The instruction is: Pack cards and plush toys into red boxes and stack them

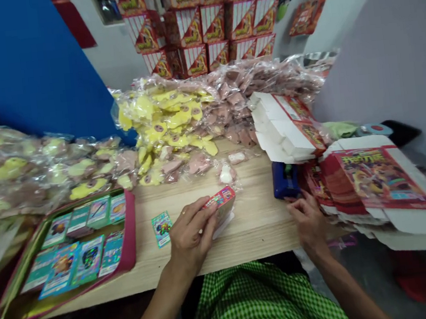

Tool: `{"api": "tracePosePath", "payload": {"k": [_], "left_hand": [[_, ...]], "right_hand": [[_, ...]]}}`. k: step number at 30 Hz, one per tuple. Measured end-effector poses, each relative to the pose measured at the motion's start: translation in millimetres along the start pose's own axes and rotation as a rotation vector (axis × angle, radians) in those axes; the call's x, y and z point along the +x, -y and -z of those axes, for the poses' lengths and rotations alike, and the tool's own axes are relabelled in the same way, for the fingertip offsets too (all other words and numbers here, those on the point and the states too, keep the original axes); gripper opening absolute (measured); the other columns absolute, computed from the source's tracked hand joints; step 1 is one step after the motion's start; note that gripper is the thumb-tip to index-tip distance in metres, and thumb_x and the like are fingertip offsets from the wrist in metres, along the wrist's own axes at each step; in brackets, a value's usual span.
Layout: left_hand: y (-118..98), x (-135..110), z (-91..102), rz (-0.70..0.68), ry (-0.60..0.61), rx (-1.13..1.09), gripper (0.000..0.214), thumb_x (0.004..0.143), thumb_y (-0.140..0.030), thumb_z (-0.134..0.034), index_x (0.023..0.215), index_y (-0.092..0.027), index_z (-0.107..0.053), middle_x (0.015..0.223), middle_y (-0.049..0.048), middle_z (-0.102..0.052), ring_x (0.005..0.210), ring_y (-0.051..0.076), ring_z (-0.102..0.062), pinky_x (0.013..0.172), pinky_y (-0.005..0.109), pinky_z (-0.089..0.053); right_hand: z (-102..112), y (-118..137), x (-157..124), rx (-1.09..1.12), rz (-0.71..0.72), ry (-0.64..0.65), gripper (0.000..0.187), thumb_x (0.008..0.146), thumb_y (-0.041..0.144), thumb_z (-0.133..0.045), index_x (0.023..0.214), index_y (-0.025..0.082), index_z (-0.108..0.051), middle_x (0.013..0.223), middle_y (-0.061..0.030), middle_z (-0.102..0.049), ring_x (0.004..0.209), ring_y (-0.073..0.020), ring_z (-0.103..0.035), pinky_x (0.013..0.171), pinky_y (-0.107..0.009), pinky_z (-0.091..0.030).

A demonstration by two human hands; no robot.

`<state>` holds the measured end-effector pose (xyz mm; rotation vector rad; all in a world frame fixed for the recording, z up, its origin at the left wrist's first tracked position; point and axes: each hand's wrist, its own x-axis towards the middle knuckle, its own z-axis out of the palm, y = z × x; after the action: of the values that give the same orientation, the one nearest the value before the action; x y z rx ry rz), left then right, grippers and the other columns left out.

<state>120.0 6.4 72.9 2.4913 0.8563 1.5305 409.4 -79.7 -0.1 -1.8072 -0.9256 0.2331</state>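
My left hand (191,233) is closed around a small red printed box (222,203) held just above the wooden table (257,216). My right hand (308,220) rests at the table's right edge with fingers spread, fingertips next to a blue tape dispenser (284,180) and the stack of flat red cartons (375,180). A single green card (162,228) lies on the table left of my left hand. A small bagged pink toy (226,173) lies just beyond the box.
A red tray (130,239) of green cards sits at the left. Bagged yellow toys (170,118) and bagged pink toys (250,82) pile up at the back. Folded white boxes (281,127) stand at right. Red cartons (214,22) are stacked against the wall.
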Motion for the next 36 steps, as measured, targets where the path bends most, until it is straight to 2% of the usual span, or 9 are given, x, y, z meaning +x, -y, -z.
{"api": "tracePosePath", "payload": {"k": [3,5,9,13,18,22,28,32,36], "left_hand": [[-1,0,0.0,0.038,-0.003,-0.005,0.013,0.092,-0.011,-0.067,0.103,-0.016,-0.072,0.107,0.0100,-0.078,0.097,0.019,-0.076,0.084,0.031,-0.065],[-4,-1,0.0,0.052,0.010,0.010,0.012,0.093,-0.012,-0.065,0.102,-0.017,-0.071,0.112,0.0112,-0.077,0.100,0.019,-0.075,0.084,0.033,-0.065],[-8,-3,0.6,0.015,0.018,0.053,0.014,0.093,-0.012,-0.063,0.105,-0.016,-0.070,0.115,0.0127,-0.076,0.103,0.020,-0.075,0.084,0.035,-0.066],[-8,-4,2.7,-0.032,0.011,0.099,0.013,0.094,-0.011,-0.061,0.103,-0.016,-0.070,0.112,0.0125,-0.078,0.099,0.020,-0.077,0.082,0.034,-0.067],[-9,-6,0.5,0.007,-0.024,0.058,0.011,0.095,-0.011,-0.061,0.103,-0.017,-0.065,0.106,0.0099,-0.079,0.098,0.019,-0.077,0.082,0.031,-0.066],[-10,-7,-3.1,0.047,-0.071,0.037,0.029,0.094,-0.013,-0.064,0.122,-0.014,-0.058,0.108,0.0104,-0.077,0.095,0.017,-0.075,0.083,0.028,-0.064],[-10,2,2.5,-0.015,0.076,-0.035,0.026,0.097,-0.010,-0.056,0.120,-0.016,-0.066,0.108,0.0099,-0.071,0.097,0.018,-0.069,0.082,0.031,-0.061],[-12,15,8.2,0.169,0.168,-0.182,0.022,0.095,-0.016,-0.060,0.115,-0.017,-0.068,0.101,0.0063,-0.070,0.091,0.016,-0.068,0.078,0.029,-0.058],[-11,36,6.7,0.394,0.295,-0.188,0.011,0.088,-0.026,-0.072,0.091,-0.018,-0.066,0.088,0.0019,-0.069,0.081,0.016,-0.066,0.074,0.029,-0.054]], "right_hand": [[7,30,-11,-0.089,0.176,-0.014,0.026,0.086,0.044,-0.058,0.073,0.022,-0.060,0.129,-0.0159,-0.059,0.124,-0.0351,-0.054,0.110,-0.055,-0.036],[7,62,-20,-0.047,0.239,0.104,0.023,0.091,0.042,-0.059,0.079,0.022,-0.063,0.106,-0.0114,-0.067,0.102,-0.0290,-0.063,0.094,-0.046,-0.048],[-15,120,-35,0.404,0.131,0.607,0.020,0.096,0.037,-0.062,0.083,0.022,-0.068,0.066,0.0002,-0.063,0.057,-0.0159,-0.057,0.055,-0.028,-0.047],[-45,141,-37,0.705,-0.019,0.776,0.024,0.090,0.032,-0.068,0.111,0.022,-0.074,0.060,0.0029,-0.063,0.052,-0.0134,-0.054,0.050,-0.025,-0.045],[-58,148,-33,0.783,-0.140,0.809,0.074,0.086,0.034,-0.072,0.154,0.018,-0.047,0.058,0.0041,-0.065,0.049,-0.0129,-0.052,0.048,-0.024,-0.046],[-62,150,-31,0.704,-0.154,0.789,0.084,0.084,0.036,-0.072,0.157,0.012,-0.040,0.056,0.0036,-0.065,0.047,-0.0136,-0.054,0.047,-0.025,-0.047],[-61,148,-29,0.656,-0.163,0.785,0.090,0.083,0.036,-0.069,0.159,0.008,-0.031,0.056,0.0041,-0.064,0.046,-0.0149,-0.054,0.047,-0.026,-0.046],[-62,147,-32,0.722,-0.170,0.764,0.095,0.081,0.033,-0.071,0.160,0.009,-0.023,0.058,0.0064,-0.063,0.053,-0.0144,-0.055,0.056,-0.026,-0.048],[-79,135,-47,0.804,-0.290,0.742,0.097,0.073,0.029,-0.072,0.156,0.011,-0.025,0.058,0.0065,-0.064,0.051,-0.0153,-0.055,0.053,-0.026,-0.044]]}}
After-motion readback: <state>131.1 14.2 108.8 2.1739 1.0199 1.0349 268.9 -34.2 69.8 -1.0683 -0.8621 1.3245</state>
